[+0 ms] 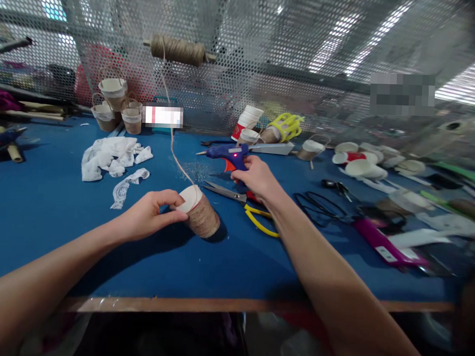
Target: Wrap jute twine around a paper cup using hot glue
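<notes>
- While the left hand (150, 214) pinches the twine-wrapped cup (199, 214) by its rim on the blue table (45, 202), the right hand (257, 177) closes around the glue gun (228, 154).
- Keep the cup pinned and the twine (172, 139) taut, I'd judge.
- The cup lies tilted, mouth toward the left hand, long axis running left-right.
</notes>
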Demonstrator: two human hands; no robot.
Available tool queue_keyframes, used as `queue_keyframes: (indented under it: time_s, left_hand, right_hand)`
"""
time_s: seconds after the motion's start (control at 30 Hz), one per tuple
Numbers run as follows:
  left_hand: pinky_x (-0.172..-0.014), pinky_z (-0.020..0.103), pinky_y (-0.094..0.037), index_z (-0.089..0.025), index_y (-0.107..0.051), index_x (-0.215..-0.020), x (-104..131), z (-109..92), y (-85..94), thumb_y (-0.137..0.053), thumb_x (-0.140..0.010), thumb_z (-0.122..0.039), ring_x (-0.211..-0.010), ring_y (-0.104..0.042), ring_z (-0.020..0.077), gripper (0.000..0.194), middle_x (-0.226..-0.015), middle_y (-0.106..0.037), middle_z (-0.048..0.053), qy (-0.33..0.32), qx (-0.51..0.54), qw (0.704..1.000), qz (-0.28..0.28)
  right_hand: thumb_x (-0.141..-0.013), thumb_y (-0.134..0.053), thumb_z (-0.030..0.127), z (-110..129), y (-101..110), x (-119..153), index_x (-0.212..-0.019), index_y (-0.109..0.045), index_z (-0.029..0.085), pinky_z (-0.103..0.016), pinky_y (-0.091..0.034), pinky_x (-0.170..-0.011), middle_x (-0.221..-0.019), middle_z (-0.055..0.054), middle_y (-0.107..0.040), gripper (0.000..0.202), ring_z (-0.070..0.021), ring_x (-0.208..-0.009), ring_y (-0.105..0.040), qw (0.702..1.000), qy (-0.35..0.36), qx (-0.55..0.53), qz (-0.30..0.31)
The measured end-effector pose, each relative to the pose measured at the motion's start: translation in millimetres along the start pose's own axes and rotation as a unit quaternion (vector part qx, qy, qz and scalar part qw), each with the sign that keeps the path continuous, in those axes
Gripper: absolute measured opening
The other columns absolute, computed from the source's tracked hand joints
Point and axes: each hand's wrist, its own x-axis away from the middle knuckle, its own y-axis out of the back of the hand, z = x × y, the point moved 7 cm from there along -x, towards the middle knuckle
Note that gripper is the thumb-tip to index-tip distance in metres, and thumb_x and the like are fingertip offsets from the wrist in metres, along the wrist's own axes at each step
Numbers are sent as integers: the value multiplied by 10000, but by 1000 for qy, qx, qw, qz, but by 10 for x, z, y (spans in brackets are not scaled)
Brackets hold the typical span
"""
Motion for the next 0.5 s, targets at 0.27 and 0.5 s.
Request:
queue_keyframes:
  time_s: [0.27, 0.5]
  left_hand:
    - [-671, 249, -401, -151, -562, -688, -26, 55, 84, -538, -763, -225, -704, -520, 147, 108, -743, -586, 38, 9, -24, 998, -53]
    - [-623, 245, -385, -137, -541, -671, -17, 73, 70, -543, -770, -229, -658, -488, 137, 135, -690, -547, 30, 33, -6, 998, -61]
  right_hand:
    - [-720, -591, 310, 326, 81, 658, -705, -548, 167, -230, -413, -427, -561, 8, -571, 150, -101, -453, -521, 977, 72, -159, 126]
    - [-729, -580, 386, 350, 116, 952, -650, -577, 224, -241, -400, -336, -408, 36, -503, 181, -118, -341, -474, 984, 85, -24, 154]
